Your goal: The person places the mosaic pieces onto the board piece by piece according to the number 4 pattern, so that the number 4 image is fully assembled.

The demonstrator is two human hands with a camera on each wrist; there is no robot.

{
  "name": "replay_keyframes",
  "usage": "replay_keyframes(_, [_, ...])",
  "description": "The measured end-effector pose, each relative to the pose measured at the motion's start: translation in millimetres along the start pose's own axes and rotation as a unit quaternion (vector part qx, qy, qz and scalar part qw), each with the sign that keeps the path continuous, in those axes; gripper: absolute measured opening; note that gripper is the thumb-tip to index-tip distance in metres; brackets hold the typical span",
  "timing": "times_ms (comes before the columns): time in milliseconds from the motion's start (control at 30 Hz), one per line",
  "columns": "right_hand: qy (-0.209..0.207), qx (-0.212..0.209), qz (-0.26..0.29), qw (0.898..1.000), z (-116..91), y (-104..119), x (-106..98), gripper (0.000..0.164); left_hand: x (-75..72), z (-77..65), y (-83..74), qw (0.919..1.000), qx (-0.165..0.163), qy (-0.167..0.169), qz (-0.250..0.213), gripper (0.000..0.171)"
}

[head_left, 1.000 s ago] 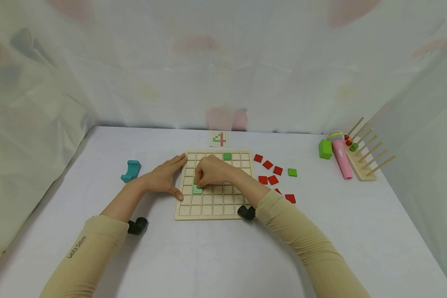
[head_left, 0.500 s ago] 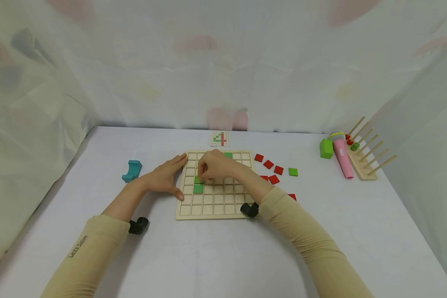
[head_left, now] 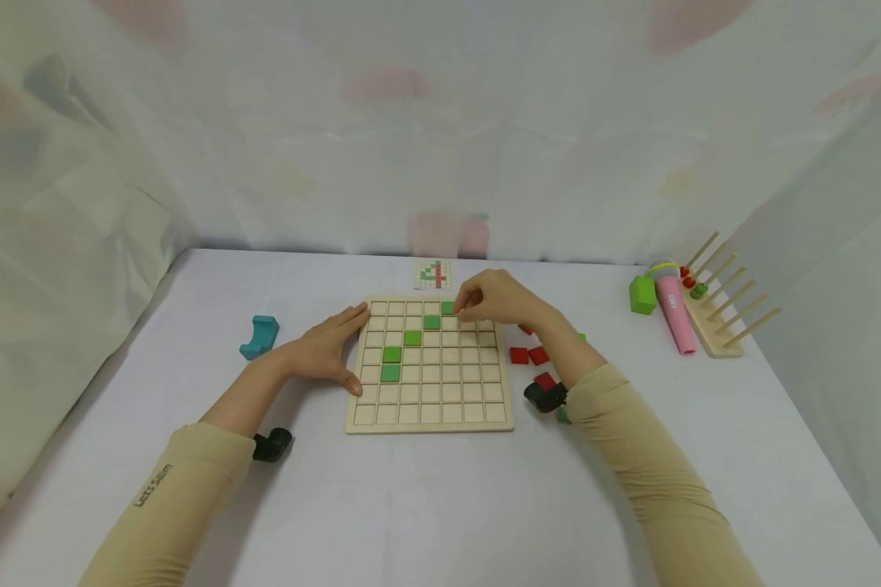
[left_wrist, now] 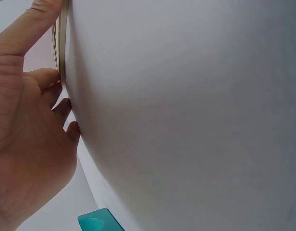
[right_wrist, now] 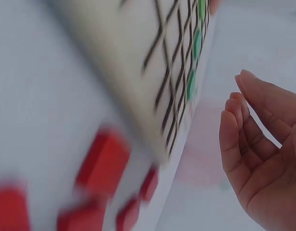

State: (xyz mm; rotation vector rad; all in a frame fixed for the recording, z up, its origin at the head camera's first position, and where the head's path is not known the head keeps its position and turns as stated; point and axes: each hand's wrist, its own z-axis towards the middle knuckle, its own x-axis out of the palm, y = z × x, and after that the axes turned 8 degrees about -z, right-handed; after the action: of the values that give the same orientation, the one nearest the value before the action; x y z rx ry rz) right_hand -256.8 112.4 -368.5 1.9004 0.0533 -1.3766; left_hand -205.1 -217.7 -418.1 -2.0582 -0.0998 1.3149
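A wooden grid board (head_left: 431,425) lies mid-table with several green square tiles (head_left: 412,337) in a stepped line on it. My left hand (head_left: 321,349) rests against the board's left edge, thumb and fingers spread; the left wrist view shows the fingertips touching that edge. Over the upper right of the board hovers my right hand (head_left: 502,297), near the topmost green tile (head_left: 448,307). In the right wrist view its fingers curve loosely and hold nothing. Several red tiles (head_left: 519,355) lie right of the board, some hidden behind the right hand and forearm.
A small pattern card (head_left: 432,275) lies behind the board. Left stands a teal curved block (head_left: 262,336). At the far right are a green block (head_left: 642,294), a pink toy microphone (head_left: 673,306) and a wooden peg rack (head_left: 719,342). One green tile (head_left: 581,337) peeks past the forearm.
My right hand has moved right and away from the left part of the board, uncovering the stepped line of green tiles. The left hand has stayed at the edge.
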Motion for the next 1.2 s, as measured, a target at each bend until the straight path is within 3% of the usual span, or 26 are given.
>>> replay_keyframes(333, [-0.02,0.078,0.002,0.997,-49,-59,-34,0.018,0.6,-0.6,-0.7,1.0,-0.005,-0.005,0.0,0.139])
replay_keyframes(633, [-0.013,0.106,0.0,0.994,-83,-93,-45,0.023,0.6,-1.5,-0.2,1.0,-0.006,-0.004,-0.003,0.139])
replay_keyframes(1033, [0.069,0.119,0.035,0.99,-105,-119,-50,0.031,1.1,-2.3,-1.8,0.9999,-0.007,-0.003,-0.007,0.139])
replay_keyframes(1200, [0.08,0.116,0.04,0.989,-108,-123,-49,0.033,1.6,-1.6,-1.7,0.9999,-0.01,-0.002,-0.009,0.141])
